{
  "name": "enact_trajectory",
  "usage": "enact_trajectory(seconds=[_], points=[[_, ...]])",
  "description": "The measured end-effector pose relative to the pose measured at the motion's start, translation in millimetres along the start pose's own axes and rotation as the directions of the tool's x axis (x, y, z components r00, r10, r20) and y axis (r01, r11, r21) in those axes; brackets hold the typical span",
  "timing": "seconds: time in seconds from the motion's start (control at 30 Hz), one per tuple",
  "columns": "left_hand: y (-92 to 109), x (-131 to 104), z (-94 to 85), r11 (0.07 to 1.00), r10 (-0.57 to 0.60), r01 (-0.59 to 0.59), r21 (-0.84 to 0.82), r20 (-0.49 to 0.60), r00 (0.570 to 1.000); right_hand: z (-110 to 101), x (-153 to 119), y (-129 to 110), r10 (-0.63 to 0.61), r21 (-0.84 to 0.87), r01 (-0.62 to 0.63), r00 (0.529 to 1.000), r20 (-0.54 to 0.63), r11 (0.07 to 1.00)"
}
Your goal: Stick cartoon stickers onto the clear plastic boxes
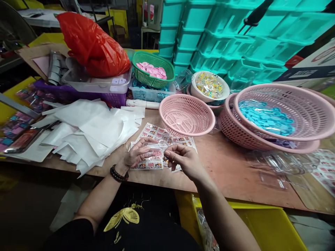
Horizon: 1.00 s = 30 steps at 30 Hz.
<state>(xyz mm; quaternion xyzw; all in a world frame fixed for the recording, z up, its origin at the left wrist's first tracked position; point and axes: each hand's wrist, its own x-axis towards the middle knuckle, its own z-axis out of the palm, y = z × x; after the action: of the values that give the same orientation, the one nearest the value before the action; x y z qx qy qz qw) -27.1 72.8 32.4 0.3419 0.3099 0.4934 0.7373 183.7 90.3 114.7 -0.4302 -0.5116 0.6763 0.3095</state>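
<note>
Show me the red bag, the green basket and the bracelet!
Red bag (95,47): head view, on its crinkly middle.
Green basket (149,81): head view, on its front wall.
Bracelet (119,175): head view, on its beads.

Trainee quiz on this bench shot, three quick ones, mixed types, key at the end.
1. True or false: the green plastic basket holds bright blue pieces.

2. Multiple choice: the dark beaded bracelet is on the wrist of
A) the left hand
B) the right hand
C) neither hand

3. Order these from left to right in the picture: X) the round white bowl of yellowish pieces; Y) the bulging red plastic bag; Z) the green basket.

Key: 1 false (the pieces in it are pink); 2 A; 3 Y, Z, X.
</note>
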Motion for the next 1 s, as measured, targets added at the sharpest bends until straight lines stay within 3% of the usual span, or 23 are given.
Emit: enact_trajectory(seconds=[0.37, 1.0], points=[[2.8, 2.9, 3.0, 0.999, 0.033, -0.035, -0.025, -0.084, 0.996, 9.5, 16.5, 5.5, -0.034, -0.136, 0.023, 0.996, -0.077, 0.990], [1.6, 2.1, 2.1, 0.999, 0.032, -0.031, 0.012, -0.076, 0.997, 9.8, 17.4, 6.9, -0.061, -0.205, 0.046, 0.996, -0.066, 0.978]])
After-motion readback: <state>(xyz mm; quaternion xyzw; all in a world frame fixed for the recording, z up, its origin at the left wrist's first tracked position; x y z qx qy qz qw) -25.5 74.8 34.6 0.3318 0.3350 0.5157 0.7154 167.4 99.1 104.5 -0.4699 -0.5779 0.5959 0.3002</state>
